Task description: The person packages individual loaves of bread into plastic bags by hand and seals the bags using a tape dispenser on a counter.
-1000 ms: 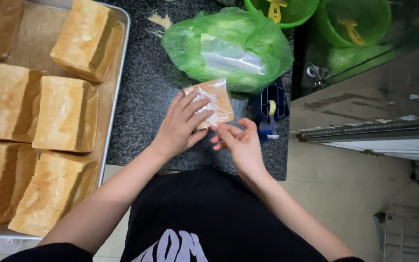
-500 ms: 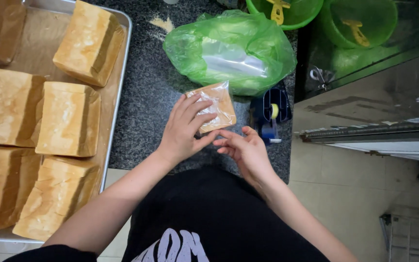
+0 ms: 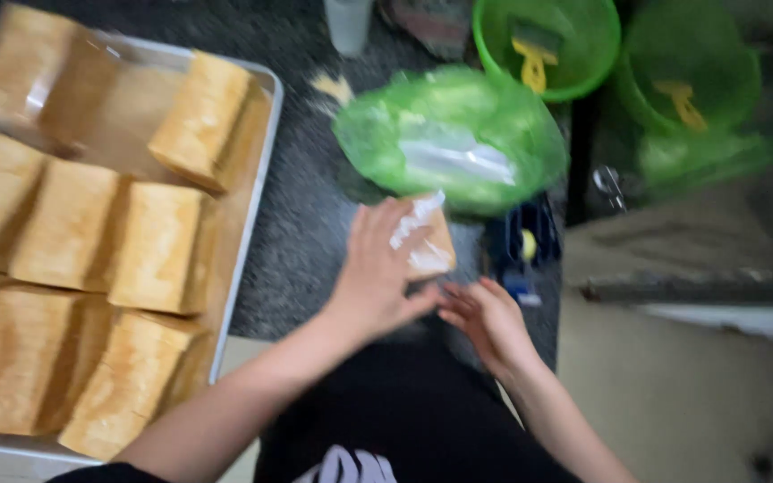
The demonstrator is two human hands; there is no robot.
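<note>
1. Two hands work at the near edge of the dark tabletop: the left hand lies over a small bagged slice, fingers grasping its clear wrap; the right hand sits just beside and below it, fingers loosely curled. Whether it pinches a bit of the wrap I cannot tell, as the picture is blurred.
2. Slipping looks like the main risk: the film is slick, held only from one side, so the slice could slide off the near edge toward the person's lap.
3. Squeezing too hard could crush the soft bread or split the thin bag.
4. Close behind the slice lies a green bag, touching or nearly so; a push forward could shove it toward the green tubs at the far edge.
5. Left of the hands, the tray of loaves overhangs the near edge; a knock from the left forearm could tip it.
</note>
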